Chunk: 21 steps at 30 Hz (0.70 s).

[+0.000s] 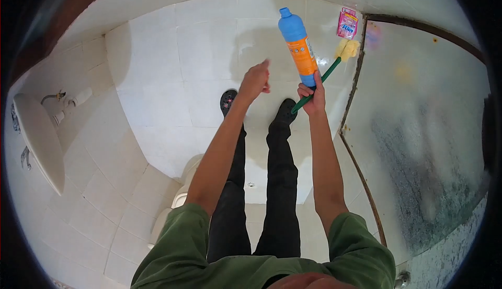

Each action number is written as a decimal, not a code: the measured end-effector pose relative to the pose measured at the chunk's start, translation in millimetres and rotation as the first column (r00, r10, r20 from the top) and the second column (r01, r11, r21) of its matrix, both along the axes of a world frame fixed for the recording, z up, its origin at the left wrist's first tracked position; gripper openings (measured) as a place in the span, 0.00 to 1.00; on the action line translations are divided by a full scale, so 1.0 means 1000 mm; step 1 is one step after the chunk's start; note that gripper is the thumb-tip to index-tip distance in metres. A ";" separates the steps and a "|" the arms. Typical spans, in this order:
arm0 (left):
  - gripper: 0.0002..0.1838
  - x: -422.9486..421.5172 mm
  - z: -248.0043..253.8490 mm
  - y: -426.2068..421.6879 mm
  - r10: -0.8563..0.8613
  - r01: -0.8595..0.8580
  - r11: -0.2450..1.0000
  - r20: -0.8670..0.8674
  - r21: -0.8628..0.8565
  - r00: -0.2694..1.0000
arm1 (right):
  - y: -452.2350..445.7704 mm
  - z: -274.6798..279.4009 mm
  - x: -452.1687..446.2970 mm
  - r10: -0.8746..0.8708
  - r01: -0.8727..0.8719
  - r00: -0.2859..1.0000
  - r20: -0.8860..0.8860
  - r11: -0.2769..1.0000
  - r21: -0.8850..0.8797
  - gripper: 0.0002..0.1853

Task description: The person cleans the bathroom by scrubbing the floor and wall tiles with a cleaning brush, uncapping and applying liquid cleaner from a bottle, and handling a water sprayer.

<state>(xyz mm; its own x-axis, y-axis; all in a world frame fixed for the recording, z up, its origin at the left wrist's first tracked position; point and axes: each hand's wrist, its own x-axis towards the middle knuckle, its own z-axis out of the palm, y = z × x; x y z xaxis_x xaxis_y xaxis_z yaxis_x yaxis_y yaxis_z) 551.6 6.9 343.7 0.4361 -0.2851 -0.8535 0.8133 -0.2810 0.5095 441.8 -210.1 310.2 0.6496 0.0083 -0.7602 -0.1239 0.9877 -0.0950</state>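
My right hand (312, 96) is closed round the lower end of a blue bottle (300, 51) with an orange label and an open neck, and round the green handle of a brush (330, 69). The brush's yellow head points away, up and to the right. Just beyond it a pink packet (347, 24) lies near the glass panel. Left of the bottle, my left hand (255, 81) is held in the air with its index finger stretched out and the other fingers curled. Nothing shows in it.
A white sink (39, 142) is on the left wall, with a toilet (180, 197) partly behind my left arm. The framed glass panel (418, 100) stands on the right. My dark shoes (285, 112) are on the tiled floor (206, 53), with a small drain (251, 185) between the legs.
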 end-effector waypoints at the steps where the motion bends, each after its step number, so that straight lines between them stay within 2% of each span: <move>1: 0.33 0.011 0.012 -0.021 0.030 -0.030 0.999 0.007 0.024 1.000 | 0.000 -0.001 0.001 0.004 -0.004 1.000 -0.006 1.000 0.000 0.13; 4: 0.41 0.024 0.003 -0.066 0.185 -0.190 0.981 0.124 0.033 0.975 | -0.002 -0.004 0.007 0.030 -0.031 0.999 -0.032 0.999 -0.010 0.12; 7: 0.41 0.032 0.000 -0.090 0.219 -0.237 0.970 0.223 0.056 0.950 | -0.002 0.002 0.008 0.055 -0.057 0.997 -0.060 0.998 -0.035 0.13; 10: 0.41 0.038 -0.004 -0.097 0.187 -0.220 0.968 0.242 0.119 0.952 | -0.007 0.004 0.016 0.071 -0.074 0.996 -0.056 0.996 -0.057 0.13; 12: 0.41 0.038 -0.008 -0.099 0.209 -0.243 0.964 0.256 0.108 0.944 | -0.010 0.005 0.019 0.090 -0.093 0.994 -0.060 0.994 -0.054 0.13; 15: 0.40 0.035 -0.012 -0.097 0.226 -0.259 0.960 0.257 0.105 0.940 | -0.006 0.014 0.024 0.112 -0.127 0.988 -0.109 0.980 -0.151 0.16; 21: 0.39 0.038 -0.015 -0.096 0.233 -0.266 0.958 0.247 0.108 0.941 | -0.005 0.017 0.029 0.125 -0.144 0.985 -0.118 0.975 -0.169 0.16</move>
<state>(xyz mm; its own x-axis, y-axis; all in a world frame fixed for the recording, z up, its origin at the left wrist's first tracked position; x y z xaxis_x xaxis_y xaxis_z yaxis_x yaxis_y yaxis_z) 589.5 -89.5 328.6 0.6667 -0.0290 -0.7448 0.7317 -0.1647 0.6614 470.6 -214.7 327.5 0.5671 -0.0498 -0.8221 -0.2735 0.9301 -0.2450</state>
